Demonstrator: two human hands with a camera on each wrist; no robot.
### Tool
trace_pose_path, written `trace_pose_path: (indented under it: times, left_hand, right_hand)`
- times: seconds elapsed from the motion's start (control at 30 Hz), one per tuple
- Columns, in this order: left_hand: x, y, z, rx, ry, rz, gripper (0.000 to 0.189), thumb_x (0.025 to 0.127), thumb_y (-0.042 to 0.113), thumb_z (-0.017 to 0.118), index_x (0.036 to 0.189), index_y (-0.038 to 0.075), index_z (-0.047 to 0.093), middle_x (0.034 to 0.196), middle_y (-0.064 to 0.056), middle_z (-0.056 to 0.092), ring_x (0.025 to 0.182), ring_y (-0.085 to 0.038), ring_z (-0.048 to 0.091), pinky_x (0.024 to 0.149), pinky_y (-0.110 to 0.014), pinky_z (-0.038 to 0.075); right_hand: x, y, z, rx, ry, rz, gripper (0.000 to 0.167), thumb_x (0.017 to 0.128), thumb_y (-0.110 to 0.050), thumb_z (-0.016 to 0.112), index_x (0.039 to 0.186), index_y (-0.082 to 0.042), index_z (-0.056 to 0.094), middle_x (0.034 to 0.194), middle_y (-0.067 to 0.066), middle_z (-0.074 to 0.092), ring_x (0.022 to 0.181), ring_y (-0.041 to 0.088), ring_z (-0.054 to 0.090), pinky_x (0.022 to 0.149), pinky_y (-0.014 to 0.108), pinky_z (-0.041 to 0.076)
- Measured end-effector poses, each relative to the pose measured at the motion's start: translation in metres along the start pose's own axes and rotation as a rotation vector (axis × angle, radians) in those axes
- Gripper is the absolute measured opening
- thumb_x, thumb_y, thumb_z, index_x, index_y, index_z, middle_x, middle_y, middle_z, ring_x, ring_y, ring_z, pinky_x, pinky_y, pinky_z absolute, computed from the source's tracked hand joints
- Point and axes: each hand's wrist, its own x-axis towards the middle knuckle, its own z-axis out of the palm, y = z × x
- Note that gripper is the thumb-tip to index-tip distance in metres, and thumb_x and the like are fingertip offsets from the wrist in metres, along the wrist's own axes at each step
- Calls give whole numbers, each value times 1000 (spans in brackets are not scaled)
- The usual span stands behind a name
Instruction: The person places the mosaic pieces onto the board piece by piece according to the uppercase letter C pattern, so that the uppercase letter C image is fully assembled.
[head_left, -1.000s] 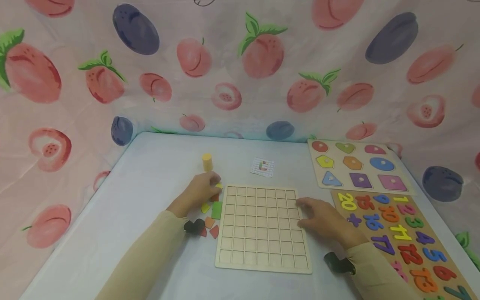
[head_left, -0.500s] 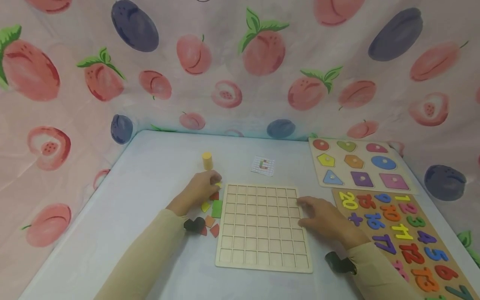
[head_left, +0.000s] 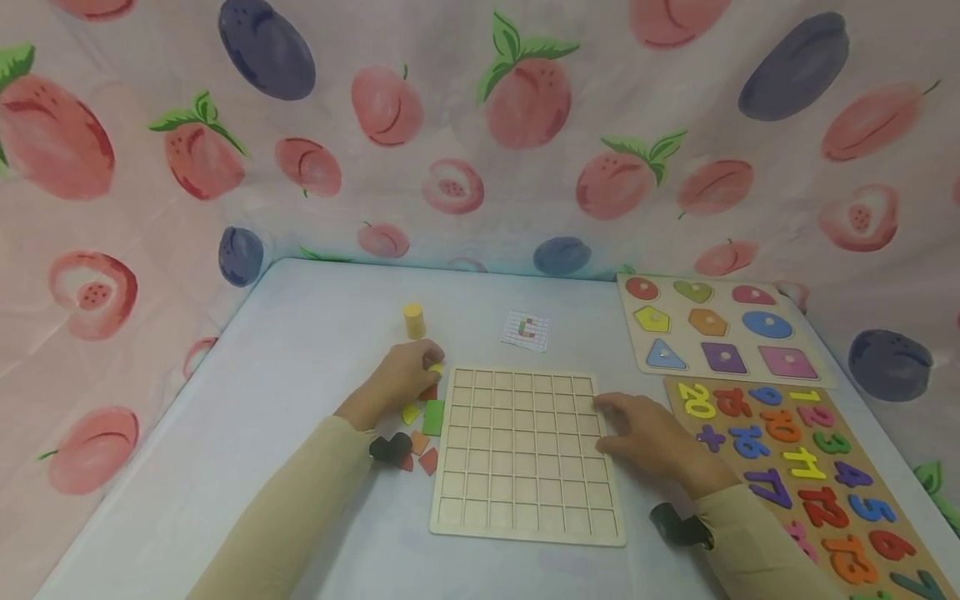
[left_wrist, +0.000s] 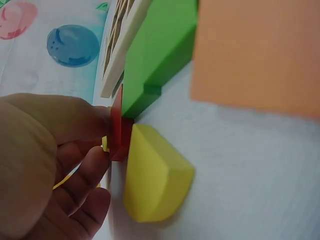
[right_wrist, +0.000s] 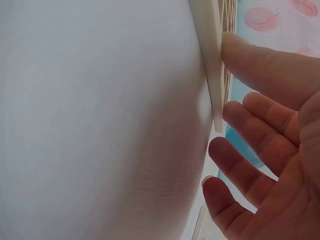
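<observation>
A wooden grid board (head_left: 527, 467) with bare squares lies flat in the middle of the table. Off its upper left corner, my left hand (head_left: 397, 375) pinches a small yellow piece (head_left: 437, 367), mostly hidden by the fingers. In the left wrist view, the thumb and fingertips are right by a red piece (left_wrist: 116, 125); a yellow curved-edged block (left_wrist: 152, 175) and a green block (left_wrist: 155, 50) lie close by. My right hand (head_left: 645, 437) rests at the board's right edge, thumb and index finger touching it, the other fingers loosely bent and holding nothing.
Below the left hand lie an orange piece (head_left: 420, 443) and red pieces (head_left: 429, 462). A yellow cylinder (head_left: 414, 322) stands behind that hand. A printed card (head_left: 527, 331) lies beyond the board. At right are a shape puzzle (head_left: 693, 350) and a number puzzle (head_left: 723, 417).
The head view has tilted slightly. Both hands stay nearly in place, with only a slight shift of the left fingers around the yellow piece.
</observation>
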Motion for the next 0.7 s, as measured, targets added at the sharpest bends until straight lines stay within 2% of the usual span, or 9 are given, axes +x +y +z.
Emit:
trace_pose_path:
  times: [0.23, 0.43, 0.6, 0.7]
  left_hand:
    - [-1, 0, -2, -3, -7, 17, 39, 91, 11, 67, 129, 5, 60, 118, -12, 63, 112, -28, 59, 96, -43, 49]
    - [-5, 6, -5, -24, -7, 25, 40, 90, 11, 67, 129, 5, 60, 119, -13, 63, 112, -29, 59, 96, -43, 49]
    - [-8, 12, -6, -22, -8, 66, 36, 89, 9, 67, 125, 6, 61, 115, -12, 65, 108, -27, 61, 88, -40, 53]
    - [-10, 15, -4, -43, -19, 68, 36, 89, 8, 67, 124, 6, 61, 114, -11, 65, 106, -26, 62, 83, -36, 55]
  right_hand:
    - [0, -1, 0, 6, -1, 6, 58, 86, -20, 78, 138, -5, 57, 142, 20, 53, 135, 44, 42, 108, 61, 33]
    - [-1, -1, 0, 12, -4, 4, 58, 86, -20, 78, 138, -5, 57, 143, 20, 53, 136, 44, 41, 109, 61, 33]
    - [-1, -2, -1, 11, -8, 11, 58, 86, -19, 78, 138, -5, 57, 143, 20, 52, 136, 44, 41, 109, 60, 33]
    - [-1, -2, -1, 10, -8, 9, 58, 86, -19, 78, 138, -5, 57, 143, 21, 52, 136, 45, 41, 109, 60, 33]
